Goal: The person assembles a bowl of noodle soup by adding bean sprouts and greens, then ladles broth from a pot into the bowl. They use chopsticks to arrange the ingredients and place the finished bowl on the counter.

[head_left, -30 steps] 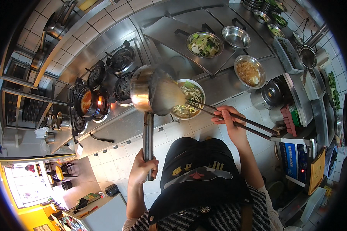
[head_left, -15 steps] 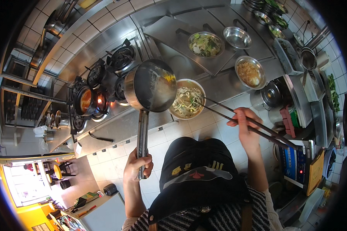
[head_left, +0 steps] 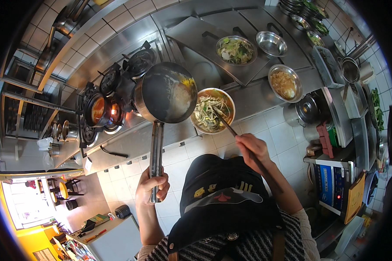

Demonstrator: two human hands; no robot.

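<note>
My left hand (head_left: 153, 186) is closed round the metal handle of a deep saucepan (head_left: 161, 93), held tilted so its dark inside shows. Yellow bits and pale residue cling to the pan's right side. Just right of the pan is a round bowl (head_left: 233, 108) with bean sprouts and greens (head_left: 208, 115) in broth. Long dark chopsticks (head_left: 234, 132) are gripped in my right hand (head_left: 252, 150), their tips down among the sprouts. The pan's rim overlaps the bowl's left edge in view; whether they touch I cannot tell.
On the left, a pot of reddish soup (head_left: 97, 112) stands beside a lit burner (head_left: 114, 112). Across the steel counter are a plate of chopped vegetables (head_left: 236, 50), an empty metal bowl (head_left: 272, 44) and a bowl of brownish food (head_left: 285, 82). A lidded pot (head_left: 308, 108) stands at right.
My right hand has moved left, bringing the chopsticks together and down into the sprouts. The saucepan has shifted slightly left and up, and more orange broth shows in the bowl.
</note>
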